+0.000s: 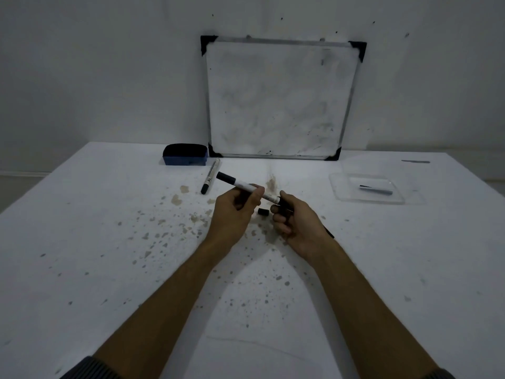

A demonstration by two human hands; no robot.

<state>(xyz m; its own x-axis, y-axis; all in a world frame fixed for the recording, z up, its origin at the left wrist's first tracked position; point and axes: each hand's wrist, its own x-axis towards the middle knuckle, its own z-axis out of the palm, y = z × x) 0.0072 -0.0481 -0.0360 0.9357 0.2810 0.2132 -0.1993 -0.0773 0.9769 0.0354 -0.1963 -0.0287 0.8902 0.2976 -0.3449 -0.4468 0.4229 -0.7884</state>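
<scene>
My left hand grips a white marker with a black end, held above the table and pointing up-left. My right hand meets the marker's near end, fingers curled round a black cap there. A small black cap lies on the table between both hands. A second marker lies on the table beyond my left hand. A thin dark object pokes out behind my right wrist.
A small whiteboard leans against the wall at the table's back. A blue eraser sits to its left. A clear plastic tray at the right holds a dark pen-like item. The white table is stained with spots.
</scene>
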